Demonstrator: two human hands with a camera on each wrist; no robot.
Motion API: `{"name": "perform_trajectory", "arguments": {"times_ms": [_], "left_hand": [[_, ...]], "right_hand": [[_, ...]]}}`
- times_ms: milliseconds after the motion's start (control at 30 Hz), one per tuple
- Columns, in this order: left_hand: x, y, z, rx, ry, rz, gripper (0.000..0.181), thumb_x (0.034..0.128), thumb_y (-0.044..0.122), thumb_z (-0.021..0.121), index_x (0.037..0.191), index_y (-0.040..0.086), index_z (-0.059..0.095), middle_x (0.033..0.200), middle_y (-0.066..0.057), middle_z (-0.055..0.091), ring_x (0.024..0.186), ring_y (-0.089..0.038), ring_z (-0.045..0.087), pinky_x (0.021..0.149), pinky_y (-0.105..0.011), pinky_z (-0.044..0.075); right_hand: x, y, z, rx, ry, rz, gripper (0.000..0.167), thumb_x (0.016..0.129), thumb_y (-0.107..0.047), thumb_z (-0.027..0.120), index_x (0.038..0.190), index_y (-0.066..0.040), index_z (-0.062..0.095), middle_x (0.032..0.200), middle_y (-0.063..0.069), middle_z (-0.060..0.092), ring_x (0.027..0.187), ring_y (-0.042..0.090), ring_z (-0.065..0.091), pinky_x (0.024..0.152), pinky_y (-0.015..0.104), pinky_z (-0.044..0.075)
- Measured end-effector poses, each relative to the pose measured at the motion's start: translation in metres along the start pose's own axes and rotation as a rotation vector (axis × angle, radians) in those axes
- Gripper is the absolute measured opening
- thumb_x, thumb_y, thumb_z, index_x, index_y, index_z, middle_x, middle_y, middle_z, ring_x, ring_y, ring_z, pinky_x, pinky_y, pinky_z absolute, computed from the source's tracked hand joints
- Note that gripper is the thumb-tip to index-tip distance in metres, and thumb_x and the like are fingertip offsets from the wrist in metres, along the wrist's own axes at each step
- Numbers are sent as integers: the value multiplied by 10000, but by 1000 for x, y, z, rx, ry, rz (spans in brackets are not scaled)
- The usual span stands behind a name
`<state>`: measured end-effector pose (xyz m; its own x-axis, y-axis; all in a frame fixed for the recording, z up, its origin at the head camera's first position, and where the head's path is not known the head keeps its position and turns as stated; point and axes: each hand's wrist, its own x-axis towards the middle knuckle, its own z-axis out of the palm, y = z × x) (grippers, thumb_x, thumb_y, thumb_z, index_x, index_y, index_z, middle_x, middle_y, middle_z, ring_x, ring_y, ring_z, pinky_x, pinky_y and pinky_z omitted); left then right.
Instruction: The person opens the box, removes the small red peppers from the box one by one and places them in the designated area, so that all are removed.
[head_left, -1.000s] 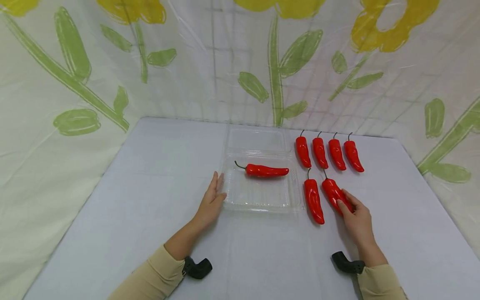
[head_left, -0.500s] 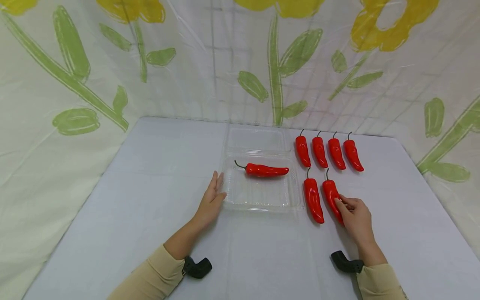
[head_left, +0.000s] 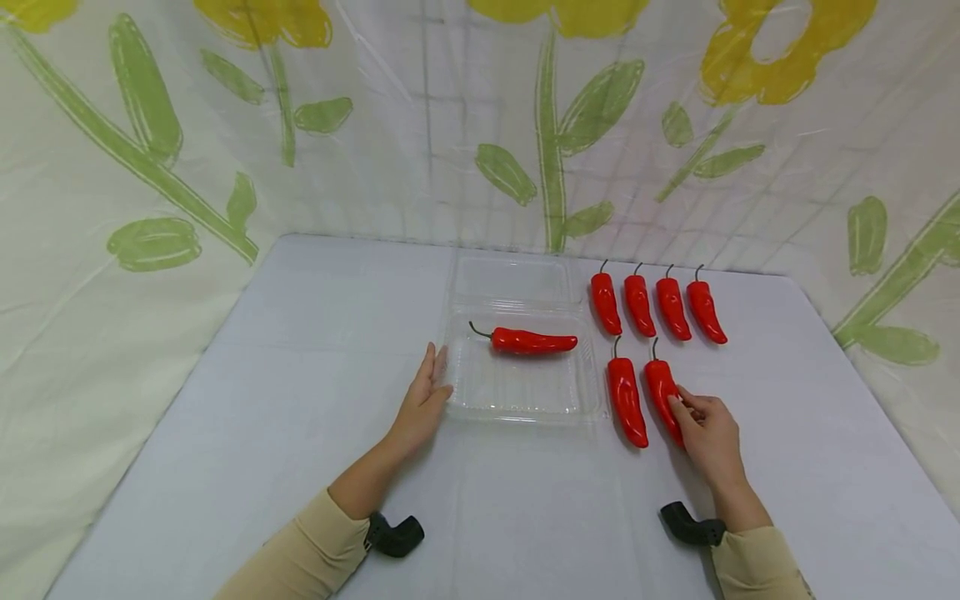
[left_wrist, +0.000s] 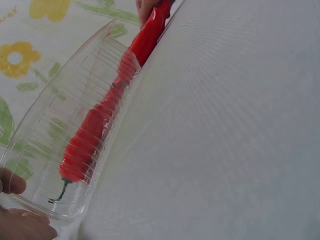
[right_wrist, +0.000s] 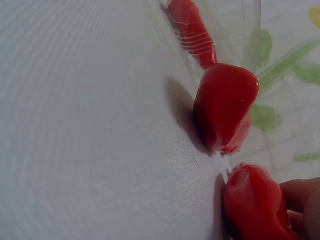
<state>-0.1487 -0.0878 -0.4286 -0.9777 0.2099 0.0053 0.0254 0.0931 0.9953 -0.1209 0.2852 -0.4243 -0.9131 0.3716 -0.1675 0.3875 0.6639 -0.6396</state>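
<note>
A clear plastic clamshell box [head_left: 517, 392] stands open on the table, with one red chili pepper [head_left: 532, 341] lying across it, stem to the left. Along the box's left side rests my left hand [head_left: 418, 408], its fingers straight and touching the wall; the left wrist view shows fingertips [left_wrist: 30, 225] at the box's corner. My right hand [head_left: 711, 433] pinches the lower part of another red chili pepper [head_left: 662, 387] on the table, stem pointing away. That pepper [right_wrist: 252, 200] also shows at the bottom of the right wrist view. Just left of it lies a separate pepper [head_left: 627, 402].
Farther back on the right, several more red peppers [head_left: 672, 308] form a row, stems away from me. The box's lid [head_left: 513, 279] lies folded back. A flower-printed curtain [head_left: 375, 183] hangs behind the white table [head_left: 300, 333].
The held pepper has swung from a slant to a more upright line, roughly parallel with its neighbour, and my right hand has shifted slightly. My left hand and the box stay put.
</note>
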Motion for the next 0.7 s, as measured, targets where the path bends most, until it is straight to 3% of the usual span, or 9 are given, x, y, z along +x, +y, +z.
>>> {"name": "perform_trajectory", "arguments": {"times_ms": [433, 600, 700], "left_hand": [[0, 0, 0, 15, 13, -10, 680, 899, -56, 336, 1470, -47, -34, 1553, -182, 114, 1449, -276, 34, 1167, -461, 47], [0, 0, 0, 8, 14, -15, 686, 895, -60, 337, 1470, -45, -36, 1554, -179, 110, 1449, -276, 26, 1168, -462, 42], [0, 0, 1, 9, 17, -17, 687, 895, -59, 339, 1472, -41, -32, 1554, -180, 115, 1449, -278, 32, 1168, -463, 46]], "right_hand": [[-2, -5, -17, -32, 19, -19, 582, 939, -395, 466, 1401, -47, 404, 1283, 241, 425, 1024, 325, 439, 569, 177, 444], [0, -16, -26, -54, 26, -112, 545, 946, -373, 461, 1380, -44, 438, 1286, 239, 434, 1043, 335, 449, 619, 204, 440], [1, -27, -31, -60, 8, -189, 544, 943, -372, 471, 1373, -41, 444, 1310, 248, 429, 1068, 363, 464, 688, 304, 506]]}}
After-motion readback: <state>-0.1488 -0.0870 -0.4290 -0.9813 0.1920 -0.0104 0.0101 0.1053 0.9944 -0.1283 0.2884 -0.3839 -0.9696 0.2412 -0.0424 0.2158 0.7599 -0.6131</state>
